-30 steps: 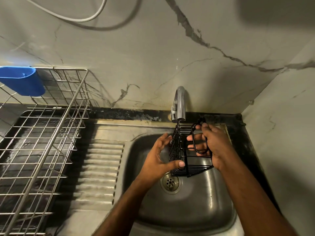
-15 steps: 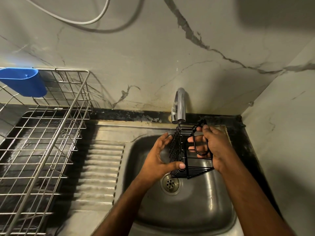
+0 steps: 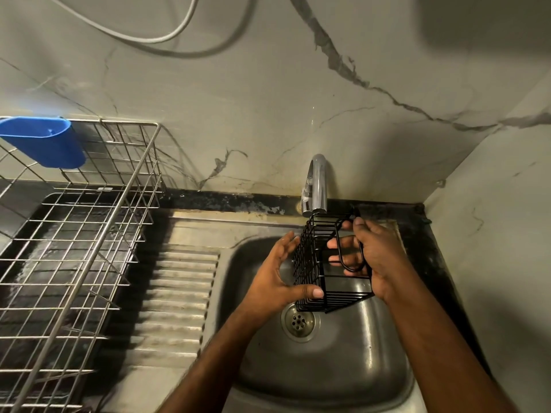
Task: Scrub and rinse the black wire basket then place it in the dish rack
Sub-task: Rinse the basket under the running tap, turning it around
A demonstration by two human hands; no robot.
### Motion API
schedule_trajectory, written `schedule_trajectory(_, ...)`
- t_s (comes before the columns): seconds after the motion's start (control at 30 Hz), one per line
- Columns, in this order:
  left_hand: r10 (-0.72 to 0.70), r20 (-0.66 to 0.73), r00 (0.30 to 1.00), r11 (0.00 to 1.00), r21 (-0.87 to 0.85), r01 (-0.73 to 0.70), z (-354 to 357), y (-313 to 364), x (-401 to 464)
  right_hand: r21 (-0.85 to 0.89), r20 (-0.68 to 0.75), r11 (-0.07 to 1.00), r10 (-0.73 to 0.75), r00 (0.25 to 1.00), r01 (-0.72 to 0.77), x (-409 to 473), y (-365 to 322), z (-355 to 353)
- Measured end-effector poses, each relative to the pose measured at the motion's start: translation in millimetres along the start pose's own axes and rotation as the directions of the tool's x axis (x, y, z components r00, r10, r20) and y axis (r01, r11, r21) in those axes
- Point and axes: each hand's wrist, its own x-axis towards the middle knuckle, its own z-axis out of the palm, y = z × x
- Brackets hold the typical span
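Black wire basket [image 3: 325, 263]: being held over the steel sink [image 3: 343, 368], just under the tap [image 3: 316, 186]. Right hand [image 3: 375, 257]: fingers being curled round its hook loop. Left hand [image 3: 277, 278]: thumb and fingers being clasped about its left side. Dish rack [image 3: 74, 248]: being left well apart, leftward; blue cup [image 3: 44, 141] hung on it.

One black wire basket [image 3: 323, 269], one dish rack [image 3: 74, 263], two hands [image 3: 275, 275]
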Motion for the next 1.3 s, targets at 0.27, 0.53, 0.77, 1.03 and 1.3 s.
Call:
schedule_trajectory(0.27, 0.008, -0.032, 0.999, 1.0, 0.012, -0.008, 0.2, 2.4, -1.0, 0.035, -0.004, 0.999, 0.003, 1.0, -0.003, 3.2, -3.7, 2.6)
schedule_trajectory(0.53, 0.026, -0.071, 0.997, 1.0, 0.019, -0.025, -0.6, 3.6, -1.7, 0.086, -0.011, 0.996, 0.001, 1.0, -0.001, 6.7, -9.1, 4.3)
schedule_trajectory(0.77, 0.026, -0.091, 0.996, 0.999, 0.022, -0.024, -2.0, 1.8, -2.6, 0.111, -0.018, 0.994, 0.011, 1.0, -0.009, 6.7, -7.2, 6.8)
schedule_trajectory(1.03, 0.024, -0.093, 0.995, 1.0, 0.021, -0.022, -2.4, -0.3, -1.4, 0.112, -0.009, 0.994, 0.015, 1.0, -0.014, 5.9, -8.5, 6.7)
schedule_trajectory(1.3, 0.024, -0.098, 0.995, 0.999, 0.025, -0.022, -3.5, -1.3, -3.1, 0.11, -0.002, 0.994, 0.004, 1.0, -0.004, 4.5, -9.2, 7.6)
